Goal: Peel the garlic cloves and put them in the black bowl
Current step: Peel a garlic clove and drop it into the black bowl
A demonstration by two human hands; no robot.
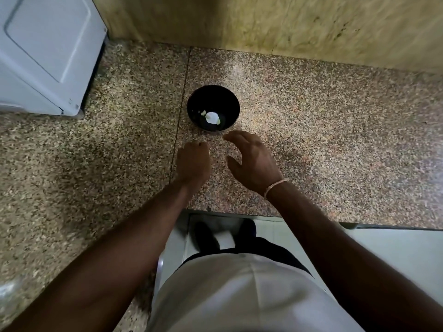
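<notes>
- Black bowl (213, 107) stands on the speckled granite counter (323, 140), just beyond both hands; pale white and greenish bits of garlic (212, 117) lie at its bottom.
- The left hand (193, 161) is curled into a fist near the bowl; whether it holds anything cannot be told.
- The right hand (251, 159) hovers with fingers spread and loosely bent, holding nothing; a thin bracelet (273, 186) circles its wrist.
- A white appliance (45, 51) sits at the far left.
- No readable writing shows.
</notes>
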